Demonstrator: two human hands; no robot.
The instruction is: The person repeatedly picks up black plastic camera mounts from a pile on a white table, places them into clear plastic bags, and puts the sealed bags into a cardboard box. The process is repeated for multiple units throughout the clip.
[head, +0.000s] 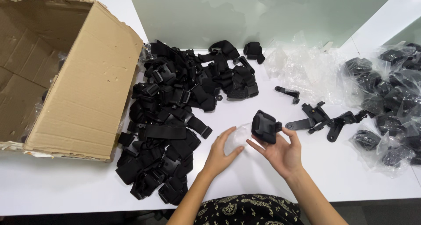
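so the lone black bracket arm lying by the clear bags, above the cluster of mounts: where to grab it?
Likely its straight middle bar, pinched across the narrow width from above. The bracket arm lies flat on the white table, apart from the strap pile and the mounts cluster, so both long edges are free. The right hand is nearest but holds a folded strap bundle.

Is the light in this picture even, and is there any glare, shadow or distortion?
Head view: light is soft and even; faint shadows under the hands. Mild glare on the clear bags and white table. The table edge bows, a wide-angle distortion. The right hand and its black strap bundle look sharp.
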